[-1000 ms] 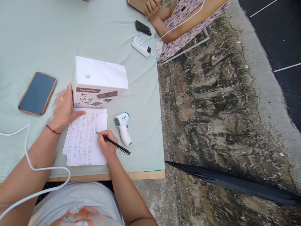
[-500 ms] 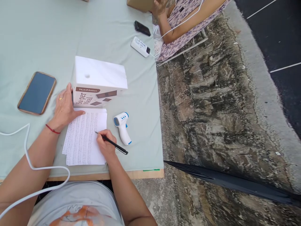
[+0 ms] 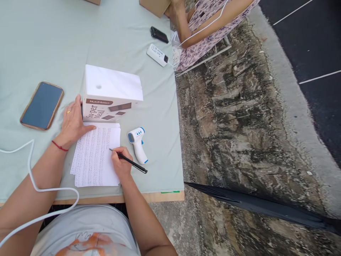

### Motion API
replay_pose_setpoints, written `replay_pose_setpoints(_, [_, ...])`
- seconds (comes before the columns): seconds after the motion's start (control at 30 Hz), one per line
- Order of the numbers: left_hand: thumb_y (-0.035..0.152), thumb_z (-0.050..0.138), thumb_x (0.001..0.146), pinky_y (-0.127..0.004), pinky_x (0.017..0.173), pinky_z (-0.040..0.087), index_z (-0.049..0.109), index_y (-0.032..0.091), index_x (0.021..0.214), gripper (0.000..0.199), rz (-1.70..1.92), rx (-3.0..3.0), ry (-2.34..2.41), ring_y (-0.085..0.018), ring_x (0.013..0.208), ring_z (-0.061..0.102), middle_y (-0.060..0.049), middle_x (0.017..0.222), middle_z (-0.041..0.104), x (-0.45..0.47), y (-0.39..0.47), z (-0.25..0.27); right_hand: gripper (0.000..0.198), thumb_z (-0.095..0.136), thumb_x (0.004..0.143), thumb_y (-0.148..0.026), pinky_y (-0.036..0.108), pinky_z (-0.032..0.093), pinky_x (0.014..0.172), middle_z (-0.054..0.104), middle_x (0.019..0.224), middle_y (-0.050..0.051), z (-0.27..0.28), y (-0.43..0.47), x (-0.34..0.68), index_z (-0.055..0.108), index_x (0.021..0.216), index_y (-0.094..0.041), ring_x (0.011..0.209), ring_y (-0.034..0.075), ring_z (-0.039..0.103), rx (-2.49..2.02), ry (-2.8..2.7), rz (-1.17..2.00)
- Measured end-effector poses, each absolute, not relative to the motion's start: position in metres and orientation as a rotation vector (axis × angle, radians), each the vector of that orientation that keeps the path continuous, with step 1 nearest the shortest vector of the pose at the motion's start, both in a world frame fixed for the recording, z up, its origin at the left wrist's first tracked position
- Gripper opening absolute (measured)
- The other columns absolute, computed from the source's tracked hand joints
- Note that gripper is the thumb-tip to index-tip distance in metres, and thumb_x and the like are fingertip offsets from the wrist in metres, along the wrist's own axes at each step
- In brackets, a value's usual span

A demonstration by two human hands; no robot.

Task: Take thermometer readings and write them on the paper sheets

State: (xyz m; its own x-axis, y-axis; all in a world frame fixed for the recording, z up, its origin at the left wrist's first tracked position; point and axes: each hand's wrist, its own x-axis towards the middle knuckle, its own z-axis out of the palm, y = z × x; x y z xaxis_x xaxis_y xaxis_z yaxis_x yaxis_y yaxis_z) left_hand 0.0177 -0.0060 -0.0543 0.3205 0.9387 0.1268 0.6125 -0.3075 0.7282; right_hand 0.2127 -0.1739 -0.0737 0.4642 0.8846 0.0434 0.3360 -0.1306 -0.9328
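Observation:
Several sheets of paper point(image 3: 94, 160) with dense columns of handwriting lie in front of me. My right hand point(image 3: 122, 164) pinches a black pen point(image 3: 133, 163), its tip at the right side of the written columns. My left hand point(image 3: 74, 119) is spread, with the thumb on the top edge of the paper and the fingers along the left side of a white NutriMotion box point(image 3: 113, 83). The box stands just beyond the sheets. A white and blue infrared thermometer point(image 3: 137, 145) lies right of my right hand.
A phone in a brown case point(image 3: 42, 106) lies at the left. Farther back are a white device point(image 3: 157, 55), a black device point(image 3: 159, 34) and a cardboard box point(image 3: 154, 6) beside another person's arm point(image 3: 207, 28). A white cable point(image 3: 50, 190) crosses my left forearm.
The pen tip has shifted very slightly right, and the pen tilts a little differently. My left hand stays put. The other person's hand has moved lower behind the cardboard box.

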Motion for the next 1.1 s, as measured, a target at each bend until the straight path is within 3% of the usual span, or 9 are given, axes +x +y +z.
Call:
replay_pose_setpoints(0.5, [0.048,0.096,0.073,-0.076,0.131,0.024,0.016,0.033,0.172,0.128,0.755,2.048,1.344,-0.053,0.161,0.033,-0.016,0.167,0.046,0.015,-0.004,-0.061,0.016,0.060,0.077,-0.040,0.031,0.049,0.059,0.058,0.061,-0.003,-0.070,-0.172,0.212,0.061,0.070,-0.026,0.058,0.016,0.052,-1.691,-1.036,0.732])
replay_pose_setpoints(0.67, [0.055,0.094,0.073,-0.078,0.129,0.024,0.011,0.029,0.173,0.132,0.735,2.083,1.338,-0.054,0.161,0.032,-0.019,0.167,0.045,0.013,-0.001,-0.068,0.018,0.059,0.075,-0.042,0.030,0.048,0.059,0.057,0.060,-0.004,-0.066,-0.172,0.211,0.060,0.069,-0.026,0.059,0.016,0.050,-1.732,-1.019,0.766])
replay_pose_setpoints(0.9, [0.054,0.095,0.075,-0.079,0.128,0.027,0.016,0.033,0.173,0.128,0.805,2.090,1.321,-0.053,0.159,0.036,-0.017,0.166,0.046,0.014,-0.002,-0.071,0.019,0.059,0.076,-0.043,0.030,0.047,0.059,0.058,0.061,-0.003,-0.065,-0.173,0.210,0.060,0.069,-0.025,0.060,0.016,0.051,-1.730,-0.955,0.741])
replay_pose_setpoints(1.1, [0.058,0.094,0.076,-0.077,0.128,0.029,0.016,0.029,0.173,0.128,0.788,2.087,1.337,-0.053,0.157,0.037,-0.018,0.163,0.048,0.014,-0.002,-0.068,0.019,0.059,0.076,-0.043,0.029,0.046,0.058,0.056,0.060,-0.004,-0.065,-0.172,0.208,0.059,0.069,-0.025,0.059,0.015,0.049,-1.740,-0.940,0.729])
